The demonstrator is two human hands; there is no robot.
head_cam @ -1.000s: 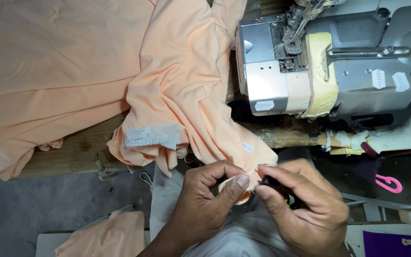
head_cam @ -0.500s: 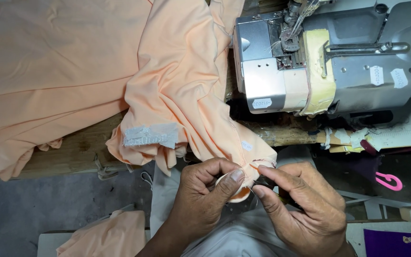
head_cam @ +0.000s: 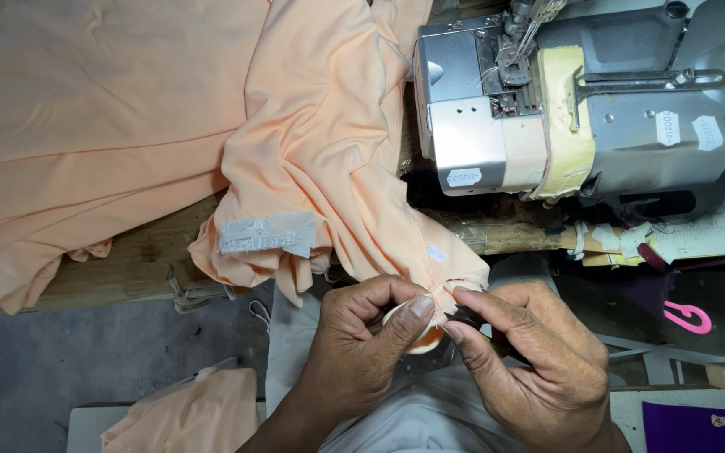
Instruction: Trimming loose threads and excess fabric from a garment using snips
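Pinching a stitched corner of peach garment [head_cam: 329, 168], left hand [head_cam: 362, 352] and right hand [head_cam: 530, 369] close together just below the sewing machine [head_cam: 581, 109]. Fabric judged light, soft, stretchy; best gripped at the seamed edge.

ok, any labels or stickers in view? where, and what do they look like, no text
Garment label: pale grey rectangle on the peach fabric, left of centre.
Small white tag: on the fabric above the left hand.
Oval white sticker: sewing machine front.
Two white stickers: machine's right side.
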